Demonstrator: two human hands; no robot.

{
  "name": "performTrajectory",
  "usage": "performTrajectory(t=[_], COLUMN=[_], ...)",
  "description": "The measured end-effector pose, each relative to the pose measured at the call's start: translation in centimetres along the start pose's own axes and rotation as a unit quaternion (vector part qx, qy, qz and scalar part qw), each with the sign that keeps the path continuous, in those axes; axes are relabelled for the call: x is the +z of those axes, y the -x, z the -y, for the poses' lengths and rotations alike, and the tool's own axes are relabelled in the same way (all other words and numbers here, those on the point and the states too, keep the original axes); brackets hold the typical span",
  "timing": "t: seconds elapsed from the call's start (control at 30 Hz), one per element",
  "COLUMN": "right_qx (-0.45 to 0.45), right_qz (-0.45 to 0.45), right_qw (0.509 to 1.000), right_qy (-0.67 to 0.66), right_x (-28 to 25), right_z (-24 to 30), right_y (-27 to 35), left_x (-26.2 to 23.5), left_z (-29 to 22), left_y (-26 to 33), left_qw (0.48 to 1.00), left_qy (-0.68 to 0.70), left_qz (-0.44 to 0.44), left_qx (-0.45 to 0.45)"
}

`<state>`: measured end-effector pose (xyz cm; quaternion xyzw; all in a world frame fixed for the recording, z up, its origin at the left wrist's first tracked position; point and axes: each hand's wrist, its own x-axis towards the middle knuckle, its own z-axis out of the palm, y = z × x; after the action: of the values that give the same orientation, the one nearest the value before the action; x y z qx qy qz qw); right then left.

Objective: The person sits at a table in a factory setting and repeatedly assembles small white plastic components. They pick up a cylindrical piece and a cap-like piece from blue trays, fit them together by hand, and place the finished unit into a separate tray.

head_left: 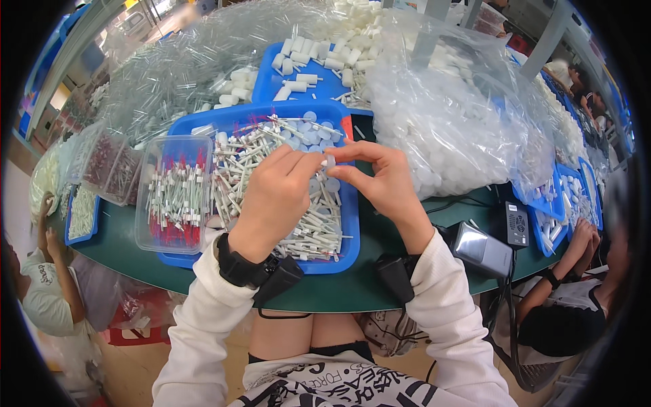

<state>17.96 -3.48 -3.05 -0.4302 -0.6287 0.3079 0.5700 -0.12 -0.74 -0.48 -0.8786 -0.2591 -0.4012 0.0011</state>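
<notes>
Grip: left hand (274, 193) and right hand (380, 178) meet fingertip to fingertip, both pinched narrow on one small clear plastic cap (330, 161).
Where: the cap is held above the blue plastic tray (352, 234) heaped with white plastic sticks (258, 152).
Beside: a clear rectangular tub (178, 193) of red-tipped sticks stands left of the heap, on the green surface (380, 271).
Doing it well: judging by the pinch, hold the cap square and light, wrists steady over the tray so a drop lands inside.
</notes>
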Motion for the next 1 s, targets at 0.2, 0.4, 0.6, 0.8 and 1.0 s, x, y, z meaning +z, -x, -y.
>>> performTrajectory(t=[0.2, 0.4, 0.6, 0.8, 1.0], right_qx=[0.017, 0.011, 0.026, -0.155, 0.084], right_qz=[0.029, 0.044, -0.119, -0.354, -0.472], right_qw=[0.999, 0.995, 0.991, 0.922, 0.782], right_qy=[0.006, -0.094, -0.053, 0.04, 0.397], right_x=[-0.6, -0.2, -2.5, -13.8, -32.4], right_z=[1.1, 0.4, 6.6, 17.3, 8.6], right_y=[-0.3, -0.6, 0.1, 1.6, 3.4], left_x=[0.1, -0.3, -0.6, -0.5, 0.9], left_z=[0.1, 0.8, 1.7, 2.1, 3.0], left_y=[0.0, -0.2, -0.9, 0.6, 1.1], left_qw=[0.996, 0.993, 0.988, 0.989, 0.984], left_qy=[0.081, 0.107, 0.062, -0.134, -0.116], left_qz=[-0.013, -0.024, -0.097, 0.043, 0.041], left_qx=[-0.045, -0.03, -0.103, -0.036, -0.129])
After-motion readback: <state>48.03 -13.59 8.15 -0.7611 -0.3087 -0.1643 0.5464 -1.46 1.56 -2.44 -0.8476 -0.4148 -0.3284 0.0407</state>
